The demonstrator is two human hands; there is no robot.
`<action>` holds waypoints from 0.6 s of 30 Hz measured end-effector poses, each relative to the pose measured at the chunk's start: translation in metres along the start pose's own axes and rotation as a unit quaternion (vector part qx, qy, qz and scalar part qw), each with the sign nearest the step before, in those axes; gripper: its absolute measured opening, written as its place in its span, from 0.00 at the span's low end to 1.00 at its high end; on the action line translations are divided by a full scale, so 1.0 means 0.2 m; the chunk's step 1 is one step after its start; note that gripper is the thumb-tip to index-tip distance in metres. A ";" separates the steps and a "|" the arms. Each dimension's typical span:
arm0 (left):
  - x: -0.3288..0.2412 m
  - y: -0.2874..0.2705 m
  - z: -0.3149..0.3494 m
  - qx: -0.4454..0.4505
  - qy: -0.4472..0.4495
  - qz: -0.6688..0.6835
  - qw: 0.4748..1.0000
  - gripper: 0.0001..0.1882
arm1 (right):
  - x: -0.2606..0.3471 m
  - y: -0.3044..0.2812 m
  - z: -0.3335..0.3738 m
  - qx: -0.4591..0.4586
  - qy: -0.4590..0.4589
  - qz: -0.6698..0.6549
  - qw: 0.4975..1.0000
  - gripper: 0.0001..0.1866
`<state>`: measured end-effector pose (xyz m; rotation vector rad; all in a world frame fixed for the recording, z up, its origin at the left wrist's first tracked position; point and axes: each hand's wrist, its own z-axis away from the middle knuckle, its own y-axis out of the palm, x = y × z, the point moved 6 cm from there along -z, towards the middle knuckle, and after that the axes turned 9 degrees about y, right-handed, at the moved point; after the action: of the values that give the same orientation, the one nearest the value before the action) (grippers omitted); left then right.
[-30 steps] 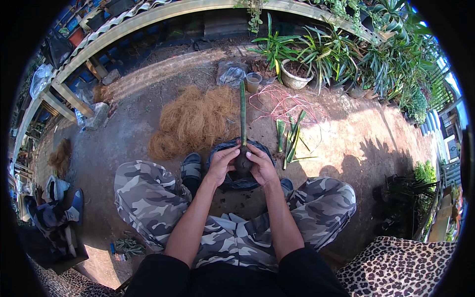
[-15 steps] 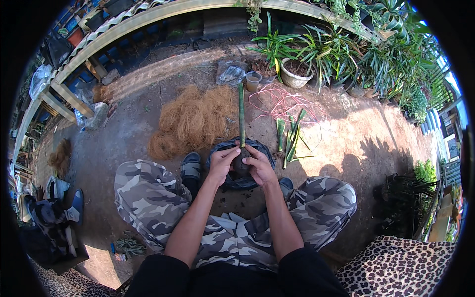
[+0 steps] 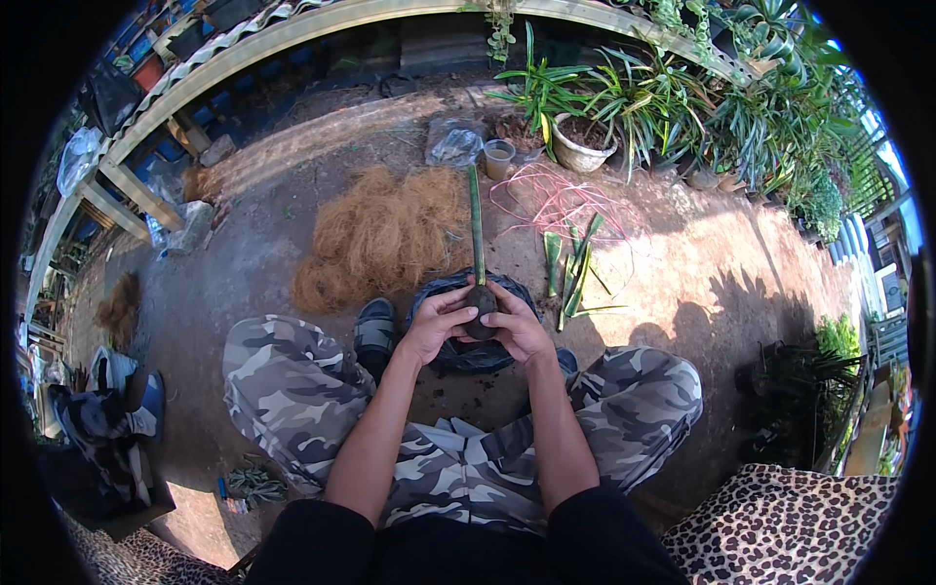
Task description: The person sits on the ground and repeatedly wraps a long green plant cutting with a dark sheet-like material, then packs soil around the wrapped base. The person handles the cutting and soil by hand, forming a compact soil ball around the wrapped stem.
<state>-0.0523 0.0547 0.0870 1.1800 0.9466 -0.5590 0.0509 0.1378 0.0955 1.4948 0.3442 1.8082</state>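
Note:
Between my hands is a dark, rounded ball of soil (image 3: 482, 304) with one long green snake plant leaf (image 3: 477, 224) standing upright out of its top. My left hand (image 3: 438, 324) closes on the ball's left side, its thumb pressed on the front. On the right side my right hand (image 3: 517, 327) wraps the same ball, thumb against its face. Part of the ball is hidden by the fingers. Directly beneath and behind my hands lies an open black plastic bag (image 3: 468, 361), whose contents I cannot make out.
Brown fibre (image 3: 385, 234) is heaped left of the bag. Cut leaf pieces (image 3: 577, 268) and tangled pink string (image 3: 561, 200) lie to the right. Beyond stand a cup of brownish liquid (image 3: 498, 159), a clear plastic bag (image 3: 456, 146) and a potted plant (image 3: 582, 146).
My fingers have shifted lower around the soil ball, and more of its dark surface shows between my thumbs. The leaf remains upright.

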 end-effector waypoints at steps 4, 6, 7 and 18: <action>0.00 0.01 0.00 -0.008 -0.002 -0.011 1.000 0.28 | 0.01 0.01 0.00 0.000 -0.009 0.020 1.000 0.35; 0.00 0.01 0.00 -0.004 -0.004 0.000 1.000 0.28 | 0.01 0.02 0.01 0.030 -0.005 -0.026 0.999 0.35; 0.00 0.01 0.01 0.002 -0.005 -0.002 1.000 0.29 | 0.02 0.03 0.01 0.055 -0.002 -0.066 0.996 0.35; -0.01 0.01 0.00 0.020 0.008 0.021 1.000 0.33 | 0.01 -0.01 0.01 0.029 -0.007 -0.087 0.996 0.33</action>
<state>-0.0506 0.0550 0.0898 1.2404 0.9253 -0.5374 0.0537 0.1404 0.0958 1.4686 0.5084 1.6634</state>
